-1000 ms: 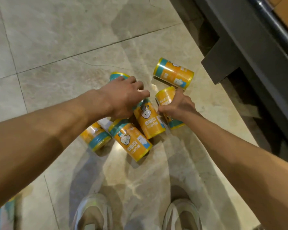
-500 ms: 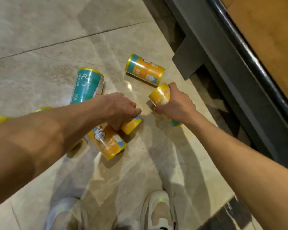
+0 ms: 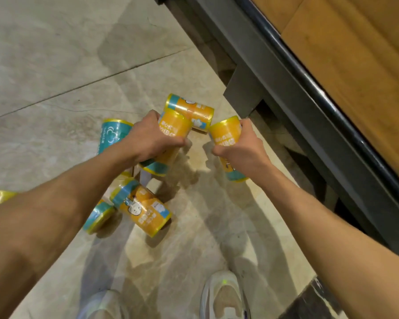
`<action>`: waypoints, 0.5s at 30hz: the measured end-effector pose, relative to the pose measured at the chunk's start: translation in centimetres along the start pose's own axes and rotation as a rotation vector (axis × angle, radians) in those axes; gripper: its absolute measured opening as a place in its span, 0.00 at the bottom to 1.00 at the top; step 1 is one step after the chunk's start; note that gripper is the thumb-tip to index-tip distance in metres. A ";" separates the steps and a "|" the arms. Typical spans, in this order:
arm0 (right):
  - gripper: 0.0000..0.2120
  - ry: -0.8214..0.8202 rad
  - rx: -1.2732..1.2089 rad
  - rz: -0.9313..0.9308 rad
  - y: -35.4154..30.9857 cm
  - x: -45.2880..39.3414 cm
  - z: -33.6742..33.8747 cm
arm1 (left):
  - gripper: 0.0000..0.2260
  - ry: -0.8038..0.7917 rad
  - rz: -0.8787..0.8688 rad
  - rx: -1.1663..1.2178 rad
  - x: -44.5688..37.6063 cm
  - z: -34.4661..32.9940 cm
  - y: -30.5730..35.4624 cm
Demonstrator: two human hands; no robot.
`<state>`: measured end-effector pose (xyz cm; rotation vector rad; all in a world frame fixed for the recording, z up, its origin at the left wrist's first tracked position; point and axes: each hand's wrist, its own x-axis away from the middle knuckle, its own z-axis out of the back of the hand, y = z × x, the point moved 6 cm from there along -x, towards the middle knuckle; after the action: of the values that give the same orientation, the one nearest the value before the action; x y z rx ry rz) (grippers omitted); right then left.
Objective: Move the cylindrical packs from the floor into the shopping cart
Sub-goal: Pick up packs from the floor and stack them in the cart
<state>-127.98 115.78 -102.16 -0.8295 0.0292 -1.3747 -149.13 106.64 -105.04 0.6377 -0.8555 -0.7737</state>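
Lifting two packs at once, one in each hand, with the carry to the cart yet to come.
Left hand (image 3: pixel 151 139) had its fingers curled round an orange pack (image 3: pixel 171 134), thumb behind its top end; right hand (image 3: pixel 241 150) was clamped on a second orange pack (image 3: pixel 226 134), both apparently clear of the floor (image 3: pixel 55 65). More packs lay on the tiles below, among them a teal pack (image 3: pixel 113 134) and an orange one (image 3: pixel 141 207). No cart was in view, so next came, by my reckoning, a rise and a turn to find it.
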 end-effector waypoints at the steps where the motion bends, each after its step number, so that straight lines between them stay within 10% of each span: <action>1: 0.31 0.008 -0.078 -0.016 -0.7 0.6 0.7 | 0.34 0.017 0.035 0.118 0.7 0.7 0.4; 9: 0.27 -0.075 -0.512 0.013 -11.9 13.1 14.0 | 0.11 0.079 0.157 0.630 13.7 11.2 15.4; 15: 0.25 -0.077 -0.694 0.021 -25.8 26.9 35.2 | 0.26 0.121 0.140 0.702 28.4 25.0 37.2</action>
<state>-126.61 111.03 -51.13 -1.4512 0.4750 -1.3185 -145.72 100.31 -52.52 1.2152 -1.0497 -0.2871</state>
